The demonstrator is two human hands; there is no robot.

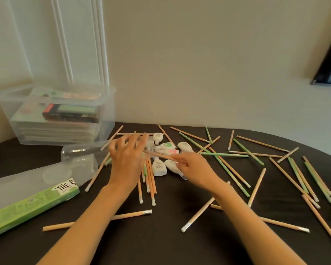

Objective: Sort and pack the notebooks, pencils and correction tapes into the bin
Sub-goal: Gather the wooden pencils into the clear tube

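Pencils [257,187] everywhere, tan and green, fanned out across the dark desk [161,245] on all sides of the correction tapes [166,148]. Those sit in a tight white cluster.

The right hand [195,169], just in front of the tapes, pinches one tan pencil [161,155] and aims it left toward a clear tube [78,155] lying on its side. The left hand [126,159] is spread over the tube's mouth. It's blurred, so I can't tell whether it actually grips.

There's trouble waiting here. That tube is round and on its side, so a nudge from a badly aimed pencil could roll it away from the tapes. Both forearms cross loose pencils and could sweep them along. Those far right of the tapes lie near the desk's edge and could roll off.

Far left of the tapes and behind them, the clear bin [111,88] already holds stacked notebooks [55,129].

For lettering, a green box [33,205] to the tapes' front left shows "THE B" in black. Everything else is too small to read.
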